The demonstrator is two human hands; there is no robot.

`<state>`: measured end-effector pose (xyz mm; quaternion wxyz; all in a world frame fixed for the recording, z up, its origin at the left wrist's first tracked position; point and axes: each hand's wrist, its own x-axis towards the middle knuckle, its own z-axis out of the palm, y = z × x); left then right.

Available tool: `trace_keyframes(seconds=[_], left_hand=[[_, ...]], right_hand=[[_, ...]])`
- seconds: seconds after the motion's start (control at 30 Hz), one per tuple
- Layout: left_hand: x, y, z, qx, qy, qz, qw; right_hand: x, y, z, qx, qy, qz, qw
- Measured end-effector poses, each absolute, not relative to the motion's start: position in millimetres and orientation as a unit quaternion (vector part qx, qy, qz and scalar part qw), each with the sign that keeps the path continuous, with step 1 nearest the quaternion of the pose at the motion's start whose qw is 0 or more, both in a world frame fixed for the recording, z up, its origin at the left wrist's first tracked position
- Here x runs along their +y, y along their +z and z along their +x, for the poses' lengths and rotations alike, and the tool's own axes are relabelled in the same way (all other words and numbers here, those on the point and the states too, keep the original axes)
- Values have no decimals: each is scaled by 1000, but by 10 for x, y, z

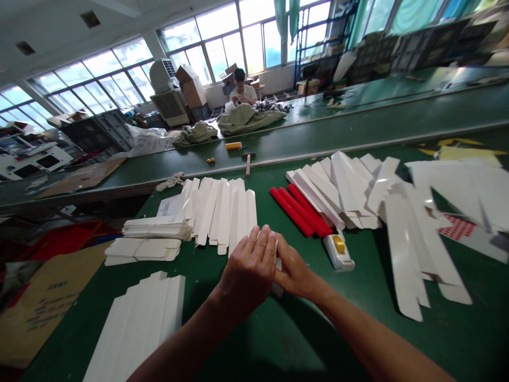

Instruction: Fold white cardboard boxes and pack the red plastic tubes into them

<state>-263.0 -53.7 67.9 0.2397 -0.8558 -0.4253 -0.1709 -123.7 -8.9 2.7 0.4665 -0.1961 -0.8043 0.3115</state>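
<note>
In the middle of the green table, my left hand [250,268] and my right hand [295,268] close together round a narrow white paper box [277,289]. Most of the box is hidden; only small white parts show between and below the hands. The left fingers are pressed together over its top, and the right hand grips it from the side. Just beyond my left hand lies a row of white folded cartons [225,212]. Right of my hands are several red ribbed sticks [298,212] and a white tape dispenser [339,251] with a yellow part.
Long white boxes [139,323] lie side by side at the near left, below bundled flat cartons [145,249]. Loose white cartons [409,249] spread over the right. A hammer-shaped tool [248,165] and a yellow cylinder [233,146] lie farther back. Another person [242,93] sits beyond.
</note>
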Motion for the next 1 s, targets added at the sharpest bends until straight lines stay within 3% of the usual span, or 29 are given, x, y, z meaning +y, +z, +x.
trace_keyframes(seconds=[0.3, 0.37, 0.47, 0.57, 0.8, 1.0], left_hand=[[-527, 578, -2555, -393, -201, -847, 294], [-554, 544, -2529, -391, -216, -848, 285], [-590, 504, -2496, -401, -230, -845, 268], [-594, 498, -2466, -402, -243, -844, 259], [-581, 525, -2413, -397, -271, -844, 237], [-628, 525, -2457, -405, -286, -838, 228]], right_hand=[[-47, -12, -1040, -805, 380, -188, 414], [-11, -218, -768, -750, 393, -311, 432], [75, -697, -186, -499, 309, -637, 500], [162, -1159, 343, -396, 287, -735, 470], [267, -1572, 519, -307, 420, -758, 394], [404, -1523, 475, -202, 506, -733, 408]])
